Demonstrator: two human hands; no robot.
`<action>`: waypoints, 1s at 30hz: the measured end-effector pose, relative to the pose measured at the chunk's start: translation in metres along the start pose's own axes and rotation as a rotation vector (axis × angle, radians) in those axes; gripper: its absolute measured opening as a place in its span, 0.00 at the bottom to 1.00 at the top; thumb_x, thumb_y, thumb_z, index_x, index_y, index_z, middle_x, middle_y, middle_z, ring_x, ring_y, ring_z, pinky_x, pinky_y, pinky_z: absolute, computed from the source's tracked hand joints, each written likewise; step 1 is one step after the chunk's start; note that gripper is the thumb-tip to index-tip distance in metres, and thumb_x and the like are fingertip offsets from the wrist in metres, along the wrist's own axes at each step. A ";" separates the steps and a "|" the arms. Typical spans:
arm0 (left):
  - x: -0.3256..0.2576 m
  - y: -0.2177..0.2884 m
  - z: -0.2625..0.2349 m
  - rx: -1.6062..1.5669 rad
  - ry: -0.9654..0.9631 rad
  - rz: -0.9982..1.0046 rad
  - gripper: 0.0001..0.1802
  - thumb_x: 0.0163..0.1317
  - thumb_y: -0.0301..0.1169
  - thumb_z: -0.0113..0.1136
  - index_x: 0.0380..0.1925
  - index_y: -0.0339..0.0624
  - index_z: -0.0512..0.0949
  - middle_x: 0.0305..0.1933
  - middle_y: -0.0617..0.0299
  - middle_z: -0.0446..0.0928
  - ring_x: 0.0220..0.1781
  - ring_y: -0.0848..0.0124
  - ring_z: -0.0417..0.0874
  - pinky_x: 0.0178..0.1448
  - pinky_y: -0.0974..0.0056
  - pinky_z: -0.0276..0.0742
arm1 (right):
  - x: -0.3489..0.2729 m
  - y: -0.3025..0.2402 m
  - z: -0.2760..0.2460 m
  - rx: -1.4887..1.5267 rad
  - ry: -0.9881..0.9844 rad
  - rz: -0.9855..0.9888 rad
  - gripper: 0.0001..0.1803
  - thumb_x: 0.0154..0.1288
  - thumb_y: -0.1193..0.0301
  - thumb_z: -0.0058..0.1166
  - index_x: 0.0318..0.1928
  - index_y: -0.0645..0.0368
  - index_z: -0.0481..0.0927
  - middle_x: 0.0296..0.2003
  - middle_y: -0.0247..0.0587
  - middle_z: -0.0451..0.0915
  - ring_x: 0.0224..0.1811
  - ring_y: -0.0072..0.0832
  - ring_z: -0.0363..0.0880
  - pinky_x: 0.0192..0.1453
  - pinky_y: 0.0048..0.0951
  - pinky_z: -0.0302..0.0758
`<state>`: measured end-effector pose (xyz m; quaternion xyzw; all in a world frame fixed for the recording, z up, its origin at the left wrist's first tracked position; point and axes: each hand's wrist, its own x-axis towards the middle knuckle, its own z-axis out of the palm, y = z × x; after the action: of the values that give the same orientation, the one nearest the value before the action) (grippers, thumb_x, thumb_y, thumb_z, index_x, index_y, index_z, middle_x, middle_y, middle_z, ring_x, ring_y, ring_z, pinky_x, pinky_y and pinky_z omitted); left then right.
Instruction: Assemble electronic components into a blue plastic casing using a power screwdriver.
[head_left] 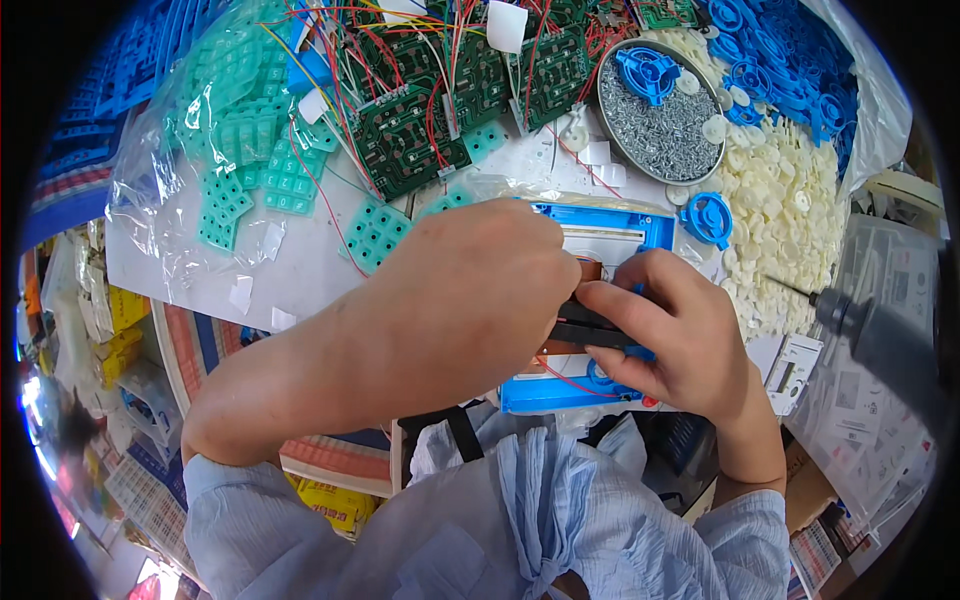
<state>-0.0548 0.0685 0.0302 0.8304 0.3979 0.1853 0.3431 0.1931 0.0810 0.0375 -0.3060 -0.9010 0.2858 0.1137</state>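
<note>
Tabletop [315, 265], white, carries everything the person works among. Blue parts [800, 60] pile up at its far right, and cream discs [790, 230] lie heaped nearer, below them. Green keypads [230, 135] cover the far left, many under clear plastic, with a few more loose ones toward the middle. Circuit boards [405, 140] lie overlapped at the far middle, trailing red, yellow and white wires. Blue casing [540, 395] sits at the near edge in front of the person, open side up, partly hidden beneath both hands. Left hand [500, 265] is over it, back upward, fingers curled in; their tips are out of sight, so what they grip cannot be told. Right hand [690, 330] comes in from the other side, thumb and fingers closed on a black part [590, 332] just above the casing's middle. Dark driver [890, 340] shows at the right, its thin shaft pointing toward the cream discs. Round dish [676, 183], full of screws [650, 140], stands beyond the casing. White panel [795, 372] lies right of the right wrist. Blue ring [708, 220] rests just below the dish. Red wire [570, 378] curves along the casing's near side.
</note>
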 end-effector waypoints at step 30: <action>0.044 -0.015 -0.018 -0.473 -0.530 -0.509 0.09 0.65 0.28 0.60 0.29 0.34 0.85 0.20 0.64 0.80 0.20 0.77 0.78 0.25 0.68 0.73 | 0.004 -0.004 -0.009 -0.028 -0.143 0.026 0.28 0.51 0.67 0.70 0.55 0.53 0.80 0.43 0.41 0.76 0.41 0.40 0.82 0.37 0.38 0.81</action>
<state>-0.0461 0.1180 0.0335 0.6232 0.4347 -0.0386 0.6490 0.1916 0.0849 0.0477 -0.2982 -0.9067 0.2956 0.0412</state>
